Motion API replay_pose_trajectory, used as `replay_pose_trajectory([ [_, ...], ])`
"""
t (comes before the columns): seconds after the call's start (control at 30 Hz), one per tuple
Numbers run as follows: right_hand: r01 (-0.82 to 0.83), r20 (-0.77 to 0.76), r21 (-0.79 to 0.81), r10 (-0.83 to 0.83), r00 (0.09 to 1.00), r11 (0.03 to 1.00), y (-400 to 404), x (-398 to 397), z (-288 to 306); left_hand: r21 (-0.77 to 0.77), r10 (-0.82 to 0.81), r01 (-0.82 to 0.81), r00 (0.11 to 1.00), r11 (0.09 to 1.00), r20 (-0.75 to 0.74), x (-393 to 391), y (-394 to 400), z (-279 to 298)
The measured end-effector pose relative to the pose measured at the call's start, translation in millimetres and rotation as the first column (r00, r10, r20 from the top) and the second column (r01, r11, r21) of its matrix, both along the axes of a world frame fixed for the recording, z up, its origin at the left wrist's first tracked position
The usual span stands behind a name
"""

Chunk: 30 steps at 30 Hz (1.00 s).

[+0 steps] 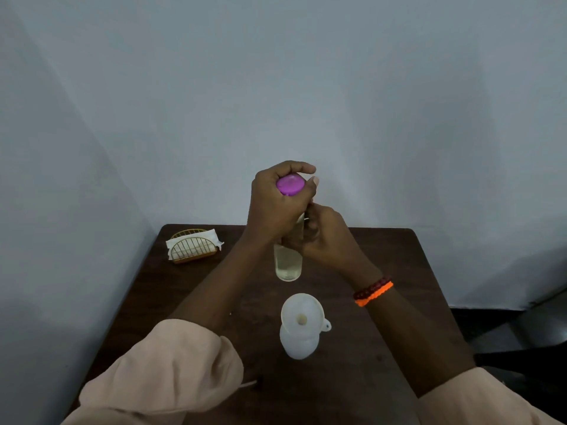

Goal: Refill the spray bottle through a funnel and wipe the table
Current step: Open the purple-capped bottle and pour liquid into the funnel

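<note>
A clear bottle (288,265) with pale liquid in its lower part stands upright over the middle of the dark table (383,265). My left hand (276,204) is closed over its purple cap (290,184). My right hand (325,237) grips the bottle's body just below. Nearer to me stands a white spray bottle (299,345) without its head, and a white funnel (302,309) sits in its neck. I cannot tell whether the clear bottle rests on the table or is lifted off it.
A gold wire holder with white napkins (193,248) stands at the table's back left corner, near the wall. A thin white tube (249,384) pokes out beside my left sleeve at the front. A dark floor lies beyond the right edge.
</note>
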State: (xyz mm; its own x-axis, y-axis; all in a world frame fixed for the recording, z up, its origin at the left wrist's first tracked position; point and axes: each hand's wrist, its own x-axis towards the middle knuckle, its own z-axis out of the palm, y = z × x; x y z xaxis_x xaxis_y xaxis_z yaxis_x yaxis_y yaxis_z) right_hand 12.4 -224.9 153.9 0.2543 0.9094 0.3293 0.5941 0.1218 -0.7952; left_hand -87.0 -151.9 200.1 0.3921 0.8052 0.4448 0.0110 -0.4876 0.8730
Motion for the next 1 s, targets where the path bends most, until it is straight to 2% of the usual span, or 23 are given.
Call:
replay_pose_trajectory([
  [0.1,0.063,0.033,0.058,-0.065,0.997,0.996,2.0,-8.7,-1.3,0.024,0.174,-0.173,0.984,0.985,-0.038,7.2,-9.4,1.6],
  [0.17,0.088,0.012,0.05,-0.088,0.996,0.995,2.5,-10.7,-1.6,0.013,0.222,-0.222,0.967,0.975,-0.125,11.0,-14.3,5.2],
  [0.23,0.12,0.004,0.051,-0.121,0.993,0.991,1.9,-6.3,-3.5,-0.027,0.184,-0.195,0.959,0.981,-0.215,10.9,-19.0,5.5],
  [0.3,0.152,0.013,0.05,-0.153,0.988,0.987,0.4,1.9,-4.8,-0.063,0.119,-0.139,0.963,0.988,-0.243,3.2,-24.7,1.5],
  [0.47,0.169,0.031,0.004,-0.169,0.985,0.986,-5.8,18.2,-6.4,-0.071,0.146,-0.153,0.985,0.986,-0.087,-20.5,-19.9,-10.9],
  [0.57,0.097,0.047,-0.033,-0.095,0.994,0.995,-7.2,13.4,-5.2,-0.16,0.048,-0.061,0.995,0.985,-0.086,-15.3,-9.9,-8.7],
  [0.67,0.068,0.054,-0.07,-0.064,0.996,0.995,-4.5,3.2,-5.6,-0.128,-0.046,0.036,0.995,0.991,-0.084,-7.0,-5.6,-4.3],
  [0.83,0.114,0.043,0.007,-0.114,0.993,0.993,-5.1,5.5,-6.7,-0.104,-0.154,0.141,0.979,0.984,-0.13,-20.3,-6.9,-7.6],
  [1.0,0.132,0.061,-0.028,-0.13,0.99,0.991,-10.8,13.9,-8.7,-0.131,-0.062,0.053,0.996,0.99,-0.067,-34.5,-7.9,-13.8],
])
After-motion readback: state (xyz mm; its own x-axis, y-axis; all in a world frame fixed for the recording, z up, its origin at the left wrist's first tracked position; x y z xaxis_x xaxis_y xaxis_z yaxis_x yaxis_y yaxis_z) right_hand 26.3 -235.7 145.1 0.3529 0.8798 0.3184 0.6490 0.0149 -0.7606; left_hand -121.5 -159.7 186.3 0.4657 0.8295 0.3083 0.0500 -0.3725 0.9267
